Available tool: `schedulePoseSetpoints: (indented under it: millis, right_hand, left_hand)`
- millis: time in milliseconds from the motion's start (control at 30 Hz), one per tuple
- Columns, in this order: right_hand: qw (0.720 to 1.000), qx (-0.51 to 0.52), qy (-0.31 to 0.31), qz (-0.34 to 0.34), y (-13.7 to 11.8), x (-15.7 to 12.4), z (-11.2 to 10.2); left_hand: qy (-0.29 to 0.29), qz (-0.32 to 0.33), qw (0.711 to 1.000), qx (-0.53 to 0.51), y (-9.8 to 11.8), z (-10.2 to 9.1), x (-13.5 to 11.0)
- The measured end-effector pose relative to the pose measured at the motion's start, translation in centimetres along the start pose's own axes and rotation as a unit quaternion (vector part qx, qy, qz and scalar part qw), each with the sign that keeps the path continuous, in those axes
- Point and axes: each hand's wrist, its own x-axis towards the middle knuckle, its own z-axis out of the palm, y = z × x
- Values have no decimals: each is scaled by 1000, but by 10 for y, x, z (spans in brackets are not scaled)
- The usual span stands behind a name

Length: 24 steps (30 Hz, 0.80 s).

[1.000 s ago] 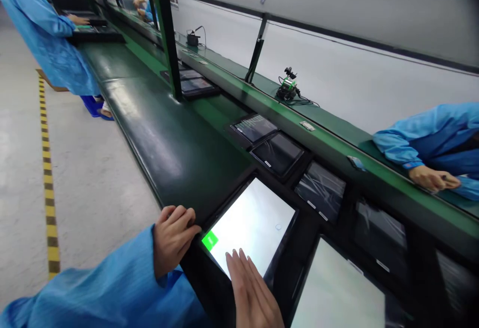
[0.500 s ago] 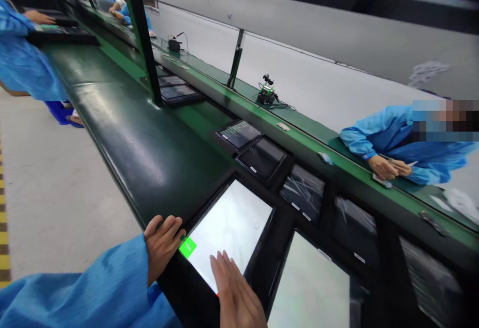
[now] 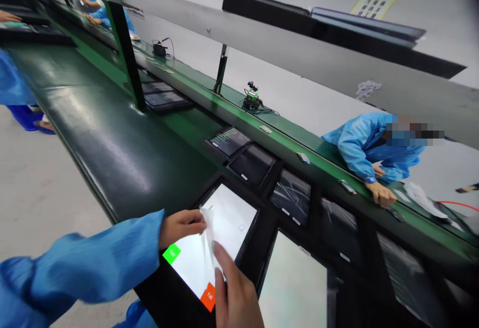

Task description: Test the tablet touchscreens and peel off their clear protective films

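Note:
My left hand (image 3: 184,227) is closed in a pinch on a thin clear film (image 3: 208,236) over the lit tablet. The film rises in a wrinkled fold from the screen below my fingers. The tablet (image 3: 235,208) lies face up with a white screen, a green box at its left corner and a red "Fail" box near its lower edge. Over its lower right part is my right hand (image 3: 239,288), index finger and thumb apart beside the fold. Whether those fingertips touch the film I cannot tell.
A second tablet with a pale screen (image 3: 295,283) lies at right. Several dark tablets, one (image 3: 252,163) among them, line the green bench (image 3: 112,153). Behind a raised ledge, a co-worker in a blue smock (image 3: 355,138) leans over the far bench. A black post (image 3: 125,59) stands at left.
My left hand has moved from the tablet's left edge in over the screen and now pinches raised film. My right hand's fingers have parted, uncovering the red box. The view has shifted.

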Motion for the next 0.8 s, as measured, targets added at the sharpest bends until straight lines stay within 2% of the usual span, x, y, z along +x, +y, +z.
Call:
schedulePoseSetpoints:
  millis: [67,133,200,267,367,467,600,800]
  right_hand:
    - [996,32,-24,79,3,5,-7]
    - [992,15,-24,121,6,10,-9]
    - [995,-30,-1,90,10,17,-11]
    - [995,-83,39,26,15,26,-16]
    - [992,-109,58,-23,25,43,-34]
    - [998,-67,4,-14,33,63,-61]
    - [997,-73,-37,16,39,91,-92]
    - [989,-122,-39,68,45,121,-108]
  left_hand:
    - [-20,-13,998,-60,18,3,16]
    - [-26,-23,993,-109,33,4,28]
    - [-21,-30,988,-150,44,2,39]
    - [-14,-34,982,-186,53,-1,49]
    - [-14,-26,974,-224,62,-9,61]
    - [-23,-11,970,-242,69,-17,70]
    - [-16,13,970,-242,78,-26,78]
    - [8,37,974,-222,88,-40,87]
